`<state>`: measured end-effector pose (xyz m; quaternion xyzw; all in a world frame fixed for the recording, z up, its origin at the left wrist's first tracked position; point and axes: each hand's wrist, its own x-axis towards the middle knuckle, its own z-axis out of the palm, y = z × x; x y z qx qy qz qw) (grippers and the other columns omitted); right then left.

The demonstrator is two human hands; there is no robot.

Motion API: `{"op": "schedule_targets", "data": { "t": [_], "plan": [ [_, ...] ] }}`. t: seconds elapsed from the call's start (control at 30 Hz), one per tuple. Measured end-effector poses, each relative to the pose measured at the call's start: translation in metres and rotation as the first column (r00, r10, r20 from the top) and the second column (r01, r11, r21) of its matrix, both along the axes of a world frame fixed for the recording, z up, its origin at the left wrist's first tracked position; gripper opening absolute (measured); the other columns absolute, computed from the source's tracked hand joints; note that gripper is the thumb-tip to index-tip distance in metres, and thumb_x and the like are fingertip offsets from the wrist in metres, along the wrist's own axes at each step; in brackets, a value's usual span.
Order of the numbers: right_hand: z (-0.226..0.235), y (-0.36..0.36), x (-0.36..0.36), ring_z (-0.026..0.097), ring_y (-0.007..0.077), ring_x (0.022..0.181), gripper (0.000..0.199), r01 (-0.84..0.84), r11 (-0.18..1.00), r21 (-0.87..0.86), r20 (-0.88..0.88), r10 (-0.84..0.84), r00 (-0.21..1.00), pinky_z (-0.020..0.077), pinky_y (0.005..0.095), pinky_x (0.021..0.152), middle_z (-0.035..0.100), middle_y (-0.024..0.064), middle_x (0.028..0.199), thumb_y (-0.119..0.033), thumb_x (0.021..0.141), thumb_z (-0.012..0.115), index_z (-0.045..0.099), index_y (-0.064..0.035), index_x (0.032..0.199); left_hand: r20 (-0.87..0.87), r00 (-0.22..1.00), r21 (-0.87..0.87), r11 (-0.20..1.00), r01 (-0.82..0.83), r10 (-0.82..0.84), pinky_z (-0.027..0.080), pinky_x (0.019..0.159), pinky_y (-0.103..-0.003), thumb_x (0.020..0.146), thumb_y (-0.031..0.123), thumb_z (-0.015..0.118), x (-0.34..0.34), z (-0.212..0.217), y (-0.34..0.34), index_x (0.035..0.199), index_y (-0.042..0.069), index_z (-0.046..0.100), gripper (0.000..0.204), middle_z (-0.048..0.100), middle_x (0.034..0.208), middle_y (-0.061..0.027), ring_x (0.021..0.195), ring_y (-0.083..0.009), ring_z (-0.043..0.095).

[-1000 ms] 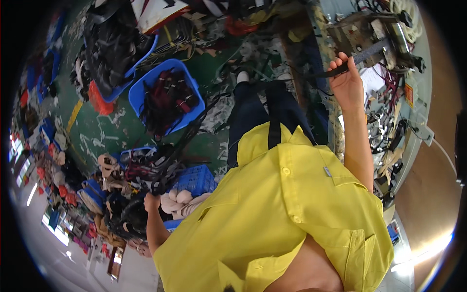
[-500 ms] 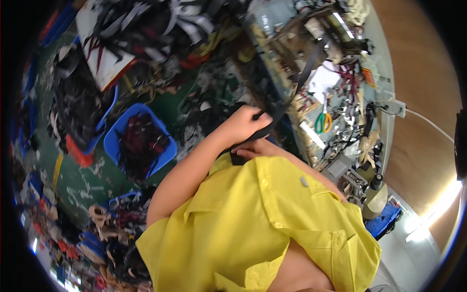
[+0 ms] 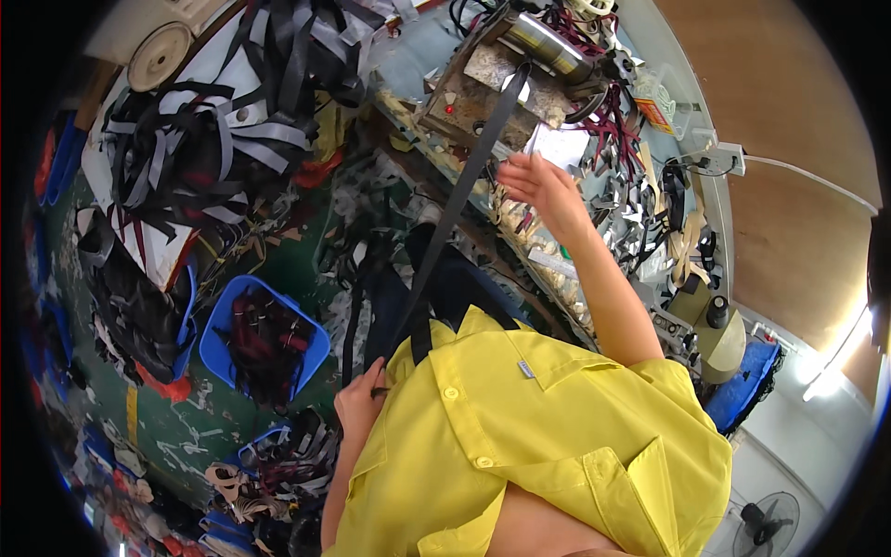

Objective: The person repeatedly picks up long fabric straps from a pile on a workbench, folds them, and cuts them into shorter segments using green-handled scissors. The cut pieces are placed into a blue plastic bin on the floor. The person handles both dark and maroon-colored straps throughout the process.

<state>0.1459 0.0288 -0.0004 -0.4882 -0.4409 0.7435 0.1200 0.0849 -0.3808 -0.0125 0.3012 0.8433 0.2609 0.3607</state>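
A long black webbing strap [image 3: 455,200] runs taut from the machine with a metal cylinder [image 3: 548,48] down toward my lap. My right hand [image 3: 546,190] is raised over the bench just right of this strap, fingers stretched out and holding nothing. Low at my left side, beside the hem of the yellow shirt [image 3: 436,418], my left hand [image 3: 360,401] is closed with a dark bit of strap showing at its fingers. More black strap hangs across my lap next to that hand. How far the left fingers wrap round is partly hidden.
The cluttered workbench [image 3: 520,246] holds scraps and a white paper [image 3: 560,146]. A blue basket [image 3: 322,348] of dark red straps stands on the floor at left. Heaped grey and black straps [image 3: 223,139] lie at far left. A power socket [image 3: 722,160] is on the bench's right.
My hands were together at the strap before my body; now they are apart. The right has gone up over the bench, the left down to my left side. The strap now stretches in a straight line.
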Motion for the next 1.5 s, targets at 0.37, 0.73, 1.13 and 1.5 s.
{"op": "schedule_targets", "data": {
  "t": [0.37, 0.73, 1.13, 1.5],
  "plan": [
    [0.002, -0.094, -0.008, 0.060, 0.0169, 0.088, 0.027, -0.148, 0.973, -0.175, -0.186, 0.115, 0.976, 0.0434, 0.0315, 0.086, 0.063, 0.0062, 0.084, -0.026, 0.096, 0.043, 0.055, -0.0026, 0.100, 0.138, 0.975, 0.157, 0.968, -0.194, 0.173, 0.050, 0.074, -0.033, 0.083, 0.009, 0.059, -0.046, -0.002, 0.085, 0.113, -0.001, 0.058, 0.032, 0.064, 0.102, -0.0183, 0.087, -0.0286, 0.065],
    [-0.002, -0.085, 0.063, 0.062, 0.0302, 0.093, 0.038, -0.778, 0.545, 0.313, 0.382, 0.677, 0.629, 0.0477, 0.0383, 0.083, 0.063, 0.0167, 0.104, -0.024, 0.085, 0.060, 0.054, -0.0039, 0.117, 0.781, 0.623, 0.146, 0.980, -0.135, -0.031, 0.043, 0.063, -0.022, 0.091, 0.021, 0.053, -0.044, 0.017, 0.167, 0.088, -0.001, 0.063, 0.025, 0.063, 0.070, -0.0022, 0.064, -0.0067, 0.054],
    [0.045, 0.224, -0.011, 0.059, 0.0141, 0.092, 0.035, -0.047, 0.802, 0.595, 0.125, -0.035, 0.992, 0.0439, 0.0260, 0.081, 0.065, 0.0079, 0.095, -0.030, 0.089, 0.056, 0.062, 0.0018, 0.103, 0.761, 0.604, -0.048, 0.949, -0.312, 0.237, 0.030, 0.050, -0.020, 0.092, 0.023, 0.053, -0.031, 0.024, 0.154, 0.086, 0.000, 0.063, 0.026, 0.059, 0.066, 0.0010, 0.052, -0.0025, 0.040],
    [-0.012, 0.284, -0.091, 0.057, 0.0197, 0.102, 0.071, -0.860, 0.446, 0.247, 0.367, 0.778, 0.509, 0.0418, 0.0304, 0.093, 0.063, 0.0108, 0.105, -0.066, 0.082, 0.047, 0.063, -0.0028, 0.109, 0.745, 0.593, -0.053, 0.914, -0.403, 0.305, 0.021, 0.039, -0.019, 0.093, 0.024, 0.052, -0.031, 0.030, 0.217, 0.091, 0.000, 0.061, 0.025, 0.058, 0.066, -0.0003, 0.042, 0.0002, 0.031]
  ]
}}
